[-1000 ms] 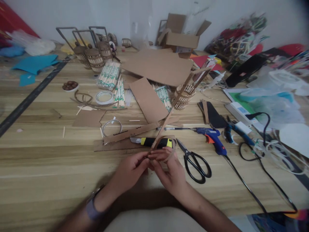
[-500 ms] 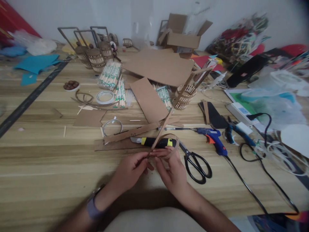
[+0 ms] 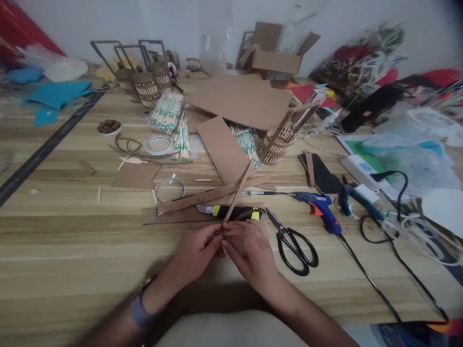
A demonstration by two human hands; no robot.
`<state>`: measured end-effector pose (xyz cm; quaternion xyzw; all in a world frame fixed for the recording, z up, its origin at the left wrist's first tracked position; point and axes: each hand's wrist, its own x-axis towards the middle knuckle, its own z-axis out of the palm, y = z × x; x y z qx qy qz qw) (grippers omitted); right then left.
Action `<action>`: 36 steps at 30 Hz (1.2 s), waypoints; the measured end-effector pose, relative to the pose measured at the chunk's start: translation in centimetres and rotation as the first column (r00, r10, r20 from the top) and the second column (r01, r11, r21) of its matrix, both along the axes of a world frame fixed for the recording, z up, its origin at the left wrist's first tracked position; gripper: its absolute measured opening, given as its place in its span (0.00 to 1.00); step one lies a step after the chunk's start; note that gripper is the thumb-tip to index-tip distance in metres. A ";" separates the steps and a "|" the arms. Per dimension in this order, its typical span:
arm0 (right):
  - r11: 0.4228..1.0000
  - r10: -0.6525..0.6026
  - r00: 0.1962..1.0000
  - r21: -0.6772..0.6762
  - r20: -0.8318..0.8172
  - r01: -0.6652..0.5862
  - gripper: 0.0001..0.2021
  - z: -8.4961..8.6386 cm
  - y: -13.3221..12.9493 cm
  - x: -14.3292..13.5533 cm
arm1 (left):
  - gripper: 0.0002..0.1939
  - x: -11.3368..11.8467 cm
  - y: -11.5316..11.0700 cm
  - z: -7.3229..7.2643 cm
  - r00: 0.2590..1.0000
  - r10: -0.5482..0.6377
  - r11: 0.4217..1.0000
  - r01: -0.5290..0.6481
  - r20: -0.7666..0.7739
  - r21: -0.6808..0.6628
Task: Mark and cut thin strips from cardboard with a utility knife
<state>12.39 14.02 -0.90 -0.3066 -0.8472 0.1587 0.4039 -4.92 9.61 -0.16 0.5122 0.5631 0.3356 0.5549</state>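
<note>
Hands — left (image 3: 197, 253) and right (image 3: 255, 250) — apparently pinch a cardboard strip (image 3: 238, 193).

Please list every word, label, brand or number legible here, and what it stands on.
No text is legible.
Chopstick wrappers: green print, too small.
Cardboard strip: black marks, blurred.
Glue gun: label too small.
White block: bluish label, unreadable.
Cardboard box: label blurred.
</note>
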 end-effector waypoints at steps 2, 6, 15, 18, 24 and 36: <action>1.000 0.004 1.000 0.005 -0.001 -0.004 0.04 -0.1 0.0 0.0 | 0.22 0.0 0.0 0.0 1.000 -0.009 1.000 0.009 -0.005 -0.005; 0.999 -0.006 1.000 -0.039 -0.030 0.005 0.06 0.1 0.1 0.2 | 0.22 0.0 -0.1 0.0 1.000 -0.026 1.000 0.026 -0.013 0.015; 0.997 -0.029 0.998 -0.076 -0.059 0.025 0.06 0.6 0.0 0.4 | 0.21 -0.1 0.0 -0.2 0.996 -0.027 0.999 0.029 0.083 -0.019; 0.999 0.020 0.998 -0.049 -0.058 -0.023 0.07 0.4 -0.1 0.3 | 0.21 0.0 0.2 0.2 0.995 -0.035 0.999 0.038 0.095 -0.024; 1.000 -0.002 1.000 -0.005 -0.012 0.002 0.08 0.0 -0.2 0.0 | 0.20 0.0 0.3 0.3 0.997 -0.032 0.999 0.031 0.067 0.007; 0.994 -0.060 0.995 -0.100 -0.075 0.052 0.07 0.7 -0.1 0.5 | 0.21 0.0 0.0 -0.4 0.991 -0.038 0.999 0.039 0.130 -0.009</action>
